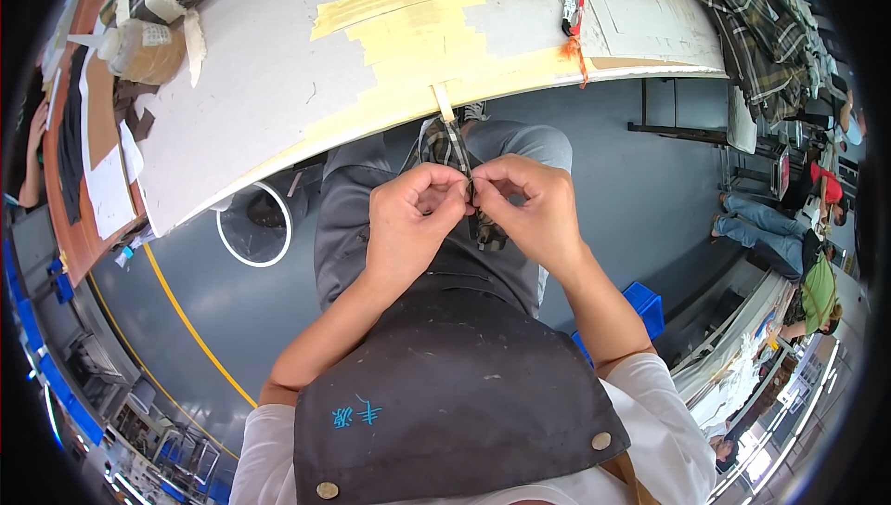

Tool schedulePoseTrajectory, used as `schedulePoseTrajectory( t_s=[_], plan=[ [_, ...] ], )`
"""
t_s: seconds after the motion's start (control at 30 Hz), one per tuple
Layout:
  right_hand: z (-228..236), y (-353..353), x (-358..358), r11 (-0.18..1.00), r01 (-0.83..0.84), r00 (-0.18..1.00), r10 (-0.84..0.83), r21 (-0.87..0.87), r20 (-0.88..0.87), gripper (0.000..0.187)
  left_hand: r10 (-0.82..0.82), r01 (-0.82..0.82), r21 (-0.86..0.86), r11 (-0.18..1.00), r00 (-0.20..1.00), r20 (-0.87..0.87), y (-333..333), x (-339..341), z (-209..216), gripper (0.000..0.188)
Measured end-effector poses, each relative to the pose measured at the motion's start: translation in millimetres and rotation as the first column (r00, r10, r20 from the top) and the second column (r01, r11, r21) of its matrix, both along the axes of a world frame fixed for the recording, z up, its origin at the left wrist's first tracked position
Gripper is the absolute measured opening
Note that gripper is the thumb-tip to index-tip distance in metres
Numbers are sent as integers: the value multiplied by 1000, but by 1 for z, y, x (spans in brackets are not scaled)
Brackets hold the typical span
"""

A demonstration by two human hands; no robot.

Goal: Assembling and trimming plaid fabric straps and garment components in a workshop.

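Observation:
Just below the table's front edge, a strip of dark plaid fabric [438,143] lies over my lap. Its upper end runs to a pale tab [443,102] at the table edge. My left hand [418,217] pinches the strip between thumb and forefinger. Close against it, fingertips almost touching, my right hand [526,203] pinches the same strip. A loose end of the cloth hangs under the right hand. Any small item between the fingertips is too fine to make out.
Red-handled thread snips [574,8] lie on the pale table [251,59], which carries yellow tape [408,27]. A glue bottle [144,50] stands at left, plaid garments [756,32] pile at right. A white-rimmed bin [288,231] and blue crate [643,308] flank me. Several people are at right.

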State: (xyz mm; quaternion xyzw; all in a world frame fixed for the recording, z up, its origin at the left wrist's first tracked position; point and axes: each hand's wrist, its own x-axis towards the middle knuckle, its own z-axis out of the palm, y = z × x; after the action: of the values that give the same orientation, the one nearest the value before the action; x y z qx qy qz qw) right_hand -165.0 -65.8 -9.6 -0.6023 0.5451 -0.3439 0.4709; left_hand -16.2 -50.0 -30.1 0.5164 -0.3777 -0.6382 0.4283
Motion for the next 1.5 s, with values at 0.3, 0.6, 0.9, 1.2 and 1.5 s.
schedulePoseTrajectory(
  t_s=[0.3,0.6,0.9,1.2,1.5],
  plan=[
    [5,0,3,1000,12,1000,-12,0,0,5,18,-13,-48,999,994,109,1,-1,-2,5],
    [-13,0,-3,940,35,986,-87,338,139,13,70,-55,135,989,992,-109,-2,-2,-1,5],
    [-4,-14,14,985,55,992,-72,-165,-100,14,29,0,-151,989,981,190,-3,0,-6,8],
    [-6,-16,12,975,27,991,-56,-222,-126,9,110,21,-309,951,909,401,-25,3,6,8],
    [-7,-20,17,988,109,993,-112,-106,-23,8,86,-69,-108,992,983,160,-23,4,-3,6]
  ],
)
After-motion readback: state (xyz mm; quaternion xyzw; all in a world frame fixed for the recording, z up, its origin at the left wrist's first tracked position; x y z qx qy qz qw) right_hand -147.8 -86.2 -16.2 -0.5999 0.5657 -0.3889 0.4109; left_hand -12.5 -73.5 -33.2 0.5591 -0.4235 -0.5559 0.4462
